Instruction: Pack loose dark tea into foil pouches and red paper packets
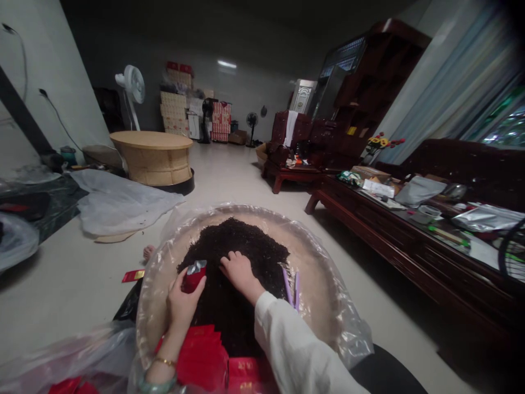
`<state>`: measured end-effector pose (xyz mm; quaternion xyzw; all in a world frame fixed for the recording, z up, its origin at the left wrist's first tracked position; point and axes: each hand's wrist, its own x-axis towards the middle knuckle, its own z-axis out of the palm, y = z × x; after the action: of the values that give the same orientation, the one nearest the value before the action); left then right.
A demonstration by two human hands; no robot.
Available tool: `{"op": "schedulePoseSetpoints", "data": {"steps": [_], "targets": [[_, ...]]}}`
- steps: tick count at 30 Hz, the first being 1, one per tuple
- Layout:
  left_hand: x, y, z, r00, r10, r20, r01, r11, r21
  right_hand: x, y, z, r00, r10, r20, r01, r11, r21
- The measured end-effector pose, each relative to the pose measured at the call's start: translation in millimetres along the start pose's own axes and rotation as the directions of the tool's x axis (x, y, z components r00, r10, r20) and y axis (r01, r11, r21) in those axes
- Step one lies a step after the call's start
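My left hand (184,298) is closed round a small red packet (194,280), its silver-lined mouth facing up. It stays over the left side of a wide round tray (324,273) covered in clear plastic. Across the tray is heaped a dark mass of loose leaves (246,232) that looks like tea. At the middle of the heap my right hand (240,273) has its fingers curled down against the leaves; what they hold is hidden. A purple two-armed tool (292,290) lies at the heap's right edge. Flat red packets (200,355) are stacked at the tray's near side.
A plastic sheet (118,200) and a red card (133,276) lie on the floor at left. Behind stands a round woven table (151,139). A long dark wooden table (377,230) with bags and papers runs along the right. Boxes and fans stand at the back.
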<state>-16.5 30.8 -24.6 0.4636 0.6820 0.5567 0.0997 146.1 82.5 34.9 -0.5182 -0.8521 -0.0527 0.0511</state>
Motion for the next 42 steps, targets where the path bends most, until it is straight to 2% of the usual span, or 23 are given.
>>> {"op": "schedulePoseSetpoints", "data": {"steps": [4,7,10,12,14,16,19,25,29,33,39,42], "targets": [[-2.7,3.1,3.3,0.999,-0.005,0.044,0.005,1.000,-0.001,-2.0,12.5,1.2,0.999,0.029,-0.032,-0.028,0.999,0.037],[-3.1,3.1,3.3,0.998,-0.010,0.063,0.009,1.000,0.004,-2.6,23.2,1.4,0.991,0.063,-0.117,-0.042,0.984,0.174],[-2.9,3.9,2.0,0.998,0.009,0.065,-0.008,1.000,-0.008,-4.9,44.0,4.2,0.955,0.234,-0.181,-0.156,0.918,0.365],[-3.0,5.2,1.6,0.998,0.019,0.058,-0.018,1.000,-0.010,-9.1,60.6,10.0,0.918,0.361,-0.166,-0.249,0.848,0.469],[-3.3,6.5,1.8,0.998,0.026,0.049,-0.026,1.000,-0.012,-15.4,73.3,18.6,0.906,0.410,-0.110,-0.298,0.799,0.522],[-3.7,7.4,2.4,0.999,0.030,0.043,-0.030,0.999,-0.011,-21.9,77.8,27.6,0.925,0.379,-0.036,-0.304,0.793,0.528],[-4.2,8.0,2.9,0.999,0.027,0.035,-0.027,1.000,-0.003,-27.1,68.4,35.6,0.962,0.270,0.040,-0.255,0.837,0.484],[-3.9,8.7,1.4,0.999,0.016,0.043,-0.016,1.000,0.008,-17.3,36.7,28.1,0.995,0.098,-0.001,-0.093,0.943,0.319],[-3.5,7.4,1.4,0.999,0.018,0.045,-0.018,1.000,0.003,-3.3,24.7,19.7,0.997,0.062,-0.041,-0.051,0.969,0.240],[-3.5,4.7,1.9,0.998,0.032,0.062,-0.032,0.999,-0.003,11.4,8.4,13.0,0.997,0.071,0.013,-0.072,0.981,0.179],[-3.4,1.5,3.2,0.998,0.045,0.041,-0.046,0.999,0.026,16.7,-8.8,8.3,0.984,-0.180,0.003,0.180,0.983,0.041],[-3.7,1.1,3.4,0.997,0.058,0.043,-0.058,0.998,0.010,14.0,-7.5,7.3,0.978,-0.209,-0.003,0.210,0.978,0.013]]}}
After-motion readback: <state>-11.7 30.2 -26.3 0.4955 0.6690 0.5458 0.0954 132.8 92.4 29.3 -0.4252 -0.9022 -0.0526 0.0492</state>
